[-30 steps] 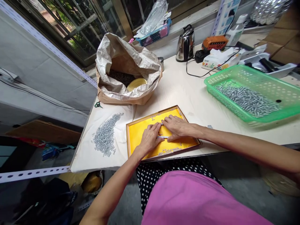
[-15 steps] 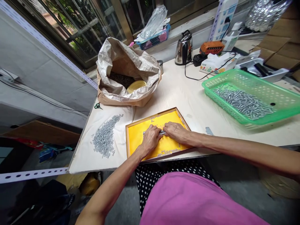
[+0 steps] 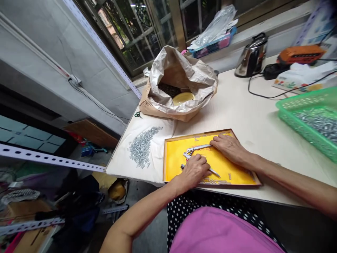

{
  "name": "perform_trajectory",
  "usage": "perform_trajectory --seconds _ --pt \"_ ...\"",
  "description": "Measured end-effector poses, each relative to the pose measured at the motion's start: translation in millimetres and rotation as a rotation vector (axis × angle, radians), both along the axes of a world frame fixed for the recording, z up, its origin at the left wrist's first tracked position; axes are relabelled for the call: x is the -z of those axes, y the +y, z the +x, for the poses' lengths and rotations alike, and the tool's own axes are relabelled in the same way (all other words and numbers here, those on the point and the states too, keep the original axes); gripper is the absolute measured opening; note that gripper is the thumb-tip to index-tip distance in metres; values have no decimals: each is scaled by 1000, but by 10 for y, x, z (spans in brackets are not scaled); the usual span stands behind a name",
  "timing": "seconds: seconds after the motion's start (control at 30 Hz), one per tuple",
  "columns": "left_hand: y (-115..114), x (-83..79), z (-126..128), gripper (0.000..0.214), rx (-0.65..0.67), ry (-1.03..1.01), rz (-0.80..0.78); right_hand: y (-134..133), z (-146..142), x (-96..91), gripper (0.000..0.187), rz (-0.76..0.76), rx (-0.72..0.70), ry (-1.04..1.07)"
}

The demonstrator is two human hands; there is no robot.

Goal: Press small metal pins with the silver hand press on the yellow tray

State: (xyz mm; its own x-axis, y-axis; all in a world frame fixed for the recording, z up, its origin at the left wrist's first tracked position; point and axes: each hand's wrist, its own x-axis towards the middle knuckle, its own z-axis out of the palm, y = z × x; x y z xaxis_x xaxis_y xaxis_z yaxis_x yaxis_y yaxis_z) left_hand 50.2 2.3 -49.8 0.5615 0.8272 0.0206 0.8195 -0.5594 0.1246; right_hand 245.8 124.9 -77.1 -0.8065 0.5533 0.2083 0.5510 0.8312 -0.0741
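A silver pliers-like hand tool (image 3: 201,146), with a small spring near its pivot, is spread wide over a wood-rimmed tray with a yellow bottom (image 3: 173,168). My left hand (image 3: 195,170) is closed around its lower arm, whose pointed end sticks out past my fingers. With closed fingers, my right hand (image 3: 230,147) grips the far end of its upper arm. Small metal pieces (image 3: 214,181) lie along the tray's near edge, and one short piece (image 3: 229,176) lies apart at the right. My left hand hides part of the tool.
Left of the tray lies a heap of small metal pins (image 3: 143,147), with green-handled scissors (image 3: 138,114) beyond. An open paper sack (image 3: 179,110) holds dark bits and a yellow dish (image 3: 183,98). A green basket (image 3: 302,123) stands right; a kettle (image 3: 251,58) stands behind.
The tool was folded together between both hands and is now spread apart. My left hand has come nearer my body, and my right hand has moved away from it. The view has swung left.
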Motion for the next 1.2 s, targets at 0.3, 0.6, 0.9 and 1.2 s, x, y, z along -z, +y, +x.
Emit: perform_trajectory --seconds 0.3,0.6,0.9,1.2 --pt "-78 -356 -1812 31 -910 277 81 -73 -12 48 20 -34 29 -21" --pt "-15 -297 -2099 31 -785 383 -111 -101 -26 108 25 -51 57 -50" --pt "39 -350 -2264 25 -858 278 -120 -118 -56 56 19 -5 75 -67" --pt "79 -328 -2252 14 -1019 -137 13 -135 -53 70 23 -26 91 -61"
